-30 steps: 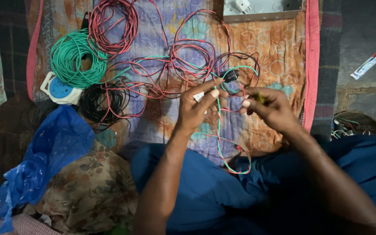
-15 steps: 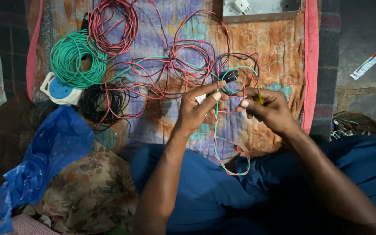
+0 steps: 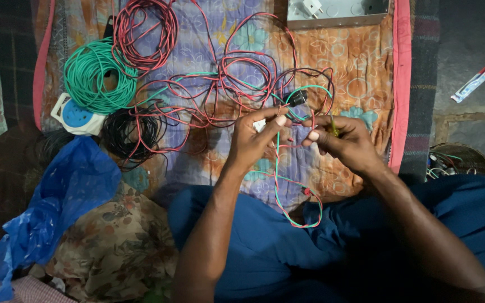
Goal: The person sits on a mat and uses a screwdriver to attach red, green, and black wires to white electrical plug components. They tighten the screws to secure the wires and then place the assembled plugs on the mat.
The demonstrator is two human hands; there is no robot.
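Seen from above, a seated person's left hand (image 3: 251, 140) and right hand (image 3: 346, 140) meet over a patterned cloth (image 3: 360, 73). Each grip pinches a twisted red and green wire (image 3: 279, 168) that loops down to the lap. Green wire coil (image 3: 94, 78) lies well apart.

Not much moved here: both hands drifted a bit nearer, the left hand (image 3: 254, 140) and right hand (image 3: 346, 140) closing in, fingertips almost meeting over the red-green wire pair (image 3: 279, 168).
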